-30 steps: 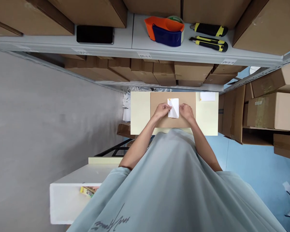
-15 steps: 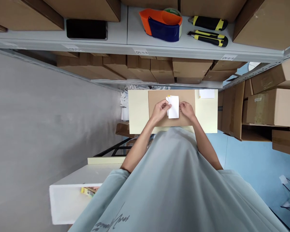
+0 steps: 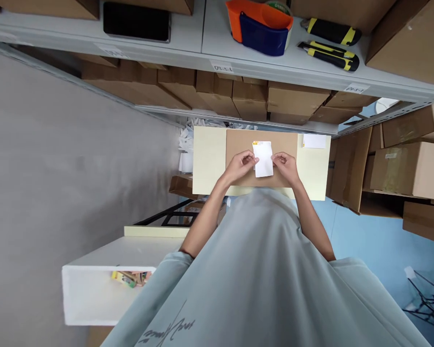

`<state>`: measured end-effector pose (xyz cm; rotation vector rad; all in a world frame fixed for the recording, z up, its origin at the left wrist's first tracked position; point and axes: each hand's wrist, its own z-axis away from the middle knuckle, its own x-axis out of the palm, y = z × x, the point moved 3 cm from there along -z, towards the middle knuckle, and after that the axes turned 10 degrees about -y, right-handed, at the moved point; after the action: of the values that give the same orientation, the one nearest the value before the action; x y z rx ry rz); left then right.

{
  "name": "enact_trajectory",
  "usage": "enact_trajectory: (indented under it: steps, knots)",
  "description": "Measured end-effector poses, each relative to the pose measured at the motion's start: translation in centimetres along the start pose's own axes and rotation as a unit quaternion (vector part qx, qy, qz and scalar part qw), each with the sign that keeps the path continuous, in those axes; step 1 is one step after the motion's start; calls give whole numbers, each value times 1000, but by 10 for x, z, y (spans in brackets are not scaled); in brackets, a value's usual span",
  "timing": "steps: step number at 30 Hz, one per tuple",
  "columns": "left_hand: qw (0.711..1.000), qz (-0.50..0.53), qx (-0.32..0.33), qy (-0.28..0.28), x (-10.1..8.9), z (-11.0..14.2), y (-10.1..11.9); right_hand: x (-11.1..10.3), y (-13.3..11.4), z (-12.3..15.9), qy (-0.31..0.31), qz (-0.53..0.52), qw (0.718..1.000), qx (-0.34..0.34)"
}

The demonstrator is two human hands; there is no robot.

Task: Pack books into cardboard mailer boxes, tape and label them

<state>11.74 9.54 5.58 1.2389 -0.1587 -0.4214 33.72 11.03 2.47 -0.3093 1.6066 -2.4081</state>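
Observation:
A white paper slip point(image 3: 264, 161) with a small yellow-orange printed mark in its top left corner is held between my hands. My left hand point(image 3: 243, 164) pinches its left edge between thumb and fingers. At the right edge, the thumb and fingertips of my right hand point(image 3: 285, 166) close on the slip. Under both hands lies a flat brown cardboard piece point(image 3: 238, 142) on a cream tabletop point(image 3: 210, 159). Another white slip point(image 3: 314, 141), also with a yellow mark, lies at the tabletop's far right.
Beyond the table, a grey shelf point(image 3: 188, 43) carries cardboard boxes, a phone point(image 3: 136, 21), an orange and blue tape dispenser point(image 3: 262, 28) and yellow-black utility knives point(image 3: 331, 43). Cardboard boxes point(image 3: 398, 166) are stacked at right. A white open drawer point(image 3: 94, 294) stands at lower left.
My right fingers, which were by the slip's right edge, now grip it. The slip lies opened flatter, with its yellow mark in fuller view. The camera view has shifted and tilted slightly.

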Motion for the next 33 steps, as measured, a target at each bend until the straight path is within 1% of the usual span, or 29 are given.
enact_trajectory:
  steps: [3, 6, 9, 12, 15, 18, 23, 28, 33]
  knots:
    - [1000, -5, -20, 16, -2, 0, -10, 1, -1, 2, 4, 45, 999, 4]
    - [997, -19, -69, 34, -3, -1, -24, 4, -1, 6, 16, 97, 995, 8]
    - [993, -32, -108, 44, 1, -3, -35, 7, -2, 9, 40, 149, 988, 26]
    - [988, -58, -130, 59, 5, -6, -41, 10, -3, 9, 52, 208, 975, 54]
    - [982, -91, -148, 75, 5, -9, -42, 12, -5, 2, 57, 263, 961, 70]
    - [979, -106, -155, 81, 3, -13, -43, 13, -4, -9, 60, 295, 950, 77]
    - [977, -121, -144, 100, -1, -22, -46, 15, 0, -24, 66, 323, 940, 82]
    - [974, -131, -135, 126, 0, -30, -53, 17, 2, -30, 70, 342, 932, 97]
    - [969, -141, -161, 125, 0, -36, -57, 19, -1, -35, 75, 359, 923, 115]
